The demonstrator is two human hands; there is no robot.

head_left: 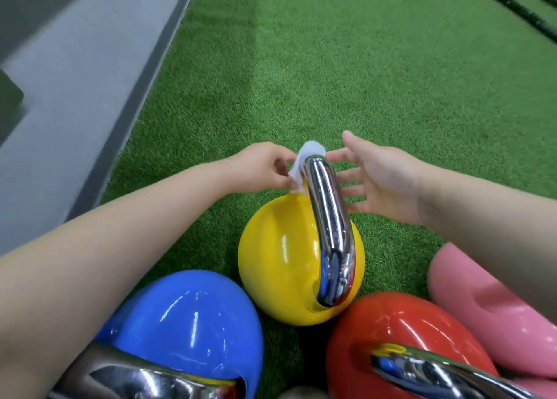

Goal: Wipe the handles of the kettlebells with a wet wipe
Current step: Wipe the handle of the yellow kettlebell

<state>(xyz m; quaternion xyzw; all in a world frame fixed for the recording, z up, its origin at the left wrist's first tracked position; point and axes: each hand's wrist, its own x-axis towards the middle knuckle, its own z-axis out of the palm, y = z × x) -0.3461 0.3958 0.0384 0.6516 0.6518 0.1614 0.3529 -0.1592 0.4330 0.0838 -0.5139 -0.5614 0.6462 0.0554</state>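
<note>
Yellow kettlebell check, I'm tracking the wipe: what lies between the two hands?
In the head view, the yellow kettlebell's chrome handle with the white wet wipe, pinched by the left hand; the right hand is open.

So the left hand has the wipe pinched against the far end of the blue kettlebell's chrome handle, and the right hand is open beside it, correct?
Not quite: the head view shows the left hand pinching the wipe against the far end of the yellow kettlebell handle, not the blue kettlebell. The right hand is indeed open beside it.
</note>
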